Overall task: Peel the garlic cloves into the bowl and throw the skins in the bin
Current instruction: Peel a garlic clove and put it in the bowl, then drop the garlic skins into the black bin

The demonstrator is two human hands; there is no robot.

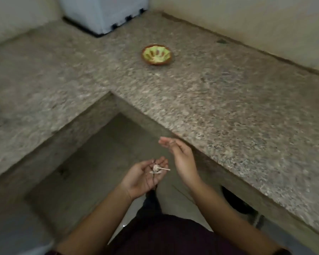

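A speckled stone surface (210,100) was seen filling a dim corner. Before it, pale garlic skins (157,170) were cupped in the upturned left hand (145,177), its fingers curled about them. The right hand (180,159) was held just beside, fingers loosely spread, nothing gripped. Farther back, a green-lined bowl (157,54) was set on the surface, well apart from a white appliance (103,11).

No readable text, label or number anywhere.
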